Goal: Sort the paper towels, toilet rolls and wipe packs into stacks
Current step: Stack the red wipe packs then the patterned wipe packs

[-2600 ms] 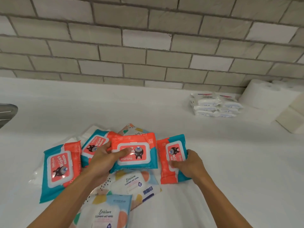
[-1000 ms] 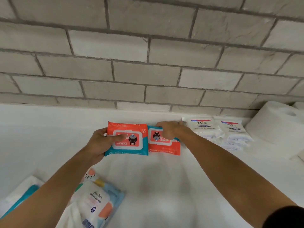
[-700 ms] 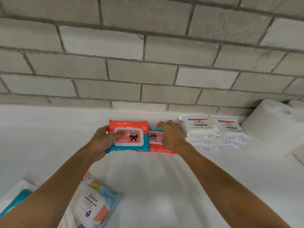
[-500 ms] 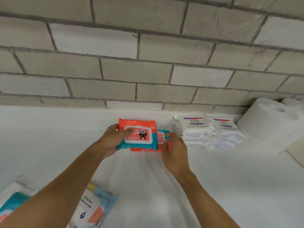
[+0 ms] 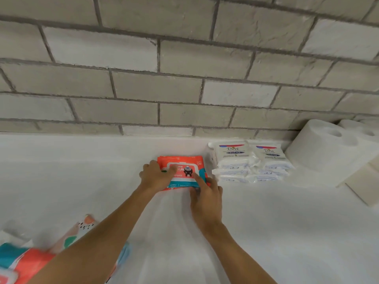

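An orange-and-teal wipe pack (image 5: 185,168) lies flat on top of a second one near the back wall, the lower pack almost hidden. My left hand (image 5: 155,176) grips the top pack's left end, thumb on its lid. My right hand (image 5: 205,195) rests on the stack's front right corner, index finger pressed on the top pack. To the right stand two stacks of white Dove wipe packs (image 5: 235,160). White paper rolls (image 5: 326,146) stand at the far right.
The white counter (image 5: 266,232) runs back to a grey brick wall (image 5: 184,68). At the bottom left lie more loose wipe packs (image 5: 22,261), orange-teal and patterned, partly under my left forearm. A white block (image 5: 365,187) sits at the right edge.
Both hands carried an orange-teal pack each from the near pile to the back wall. The right one was set down, then the left one slid on top of it.
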Motion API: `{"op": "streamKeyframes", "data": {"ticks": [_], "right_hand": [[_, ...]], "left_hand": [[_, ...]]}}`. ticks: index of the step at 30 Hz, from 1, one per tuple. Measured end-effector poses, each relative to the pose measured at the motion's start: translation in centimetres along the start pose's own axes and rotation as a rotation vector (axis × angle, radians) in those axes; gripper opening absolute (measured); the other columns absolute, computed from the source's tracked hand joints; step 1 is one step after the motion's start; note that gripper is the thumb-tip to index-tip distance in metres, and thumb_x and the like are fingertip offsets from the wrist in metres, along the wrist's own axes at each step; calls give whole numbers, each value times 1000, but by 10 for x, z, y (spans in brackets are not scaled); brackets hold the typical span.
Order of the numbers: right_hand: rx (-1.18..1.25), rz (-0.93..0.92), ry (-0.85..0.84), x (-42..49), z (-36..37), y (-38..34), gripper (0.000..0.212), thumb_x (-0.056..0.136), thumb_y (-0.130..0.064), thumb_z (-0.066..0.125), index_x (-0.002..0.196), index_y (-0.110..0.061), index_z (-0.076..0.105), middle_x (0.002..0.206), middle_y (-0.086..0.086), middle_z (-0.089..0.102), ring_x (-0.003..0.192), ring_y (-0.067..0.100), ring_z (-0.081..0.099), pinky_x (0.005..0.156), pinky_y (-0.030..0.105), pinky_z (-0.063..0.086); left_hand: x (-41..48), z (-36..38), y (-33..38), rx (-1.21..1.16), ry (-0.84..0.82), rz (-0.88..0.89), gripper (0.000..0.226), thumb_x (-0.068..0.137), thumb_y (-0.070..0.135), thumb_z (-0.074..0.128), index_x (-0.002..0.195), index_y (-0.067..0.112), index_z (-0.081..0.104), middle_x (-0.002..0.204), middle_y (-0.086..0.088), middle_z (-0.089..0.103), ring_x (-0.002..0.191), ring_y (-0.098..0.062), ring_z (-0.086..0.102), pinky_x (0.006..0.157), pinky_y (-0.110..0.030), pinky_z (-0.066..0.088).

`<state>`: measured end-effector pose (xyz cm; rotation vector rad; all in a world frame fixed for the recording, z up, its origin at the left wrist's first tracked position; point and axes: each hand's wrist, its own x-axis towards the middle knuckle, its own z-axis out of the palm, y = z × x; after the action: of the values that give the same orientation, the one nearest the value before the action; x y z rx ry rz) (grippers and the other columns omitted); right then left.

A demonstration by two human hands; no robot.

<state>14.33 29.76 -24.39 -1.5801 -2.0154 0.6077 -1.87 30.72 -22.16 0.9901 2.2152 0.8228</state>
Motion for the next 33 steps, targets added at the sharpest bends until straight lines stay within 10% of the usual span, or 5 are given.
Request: {"op": "streamKeyframes", "data": {"ticks": [8,13,27,33], "right_hand": [[335,11,84,-10,0,0,36,92,-19,58,128,-24,55,130,3,48,97,7,46,80,2,39],[334,42,70,-3,1,-3,38,92,-15,57,129,-17,58,140,7,43,124,21,46,84,-7,27],[453,142,107,3,-10,5,42,95,-7,57,136,-16,53,143,6,43,126,16,47,81,-10,29],[344,143,115,4,-14,6,40,95,-17,59,135,-21,54,144,1,43,128,15,48,102,22,43]], "left_hand": [[-11,-2,-4,-137,-51,0,43,90,28,67,129,14,56,123,-6,64,90,-18,62,76,-31,54],[-14,0,2,-108,-57,63,40,92,32,64,128,16,59,121,-5,67,85,-15,60,65,-22,48],[-24,11,23,-93,-103,77,45,92,36,63,131,14,56,126,-6,64,91,-18,63,67,-22,47],[-34,7,25,-145,-97,71,49,93,34,61,137,14,50,133,-6,59,109,-26,63,87,-34,54]]}}
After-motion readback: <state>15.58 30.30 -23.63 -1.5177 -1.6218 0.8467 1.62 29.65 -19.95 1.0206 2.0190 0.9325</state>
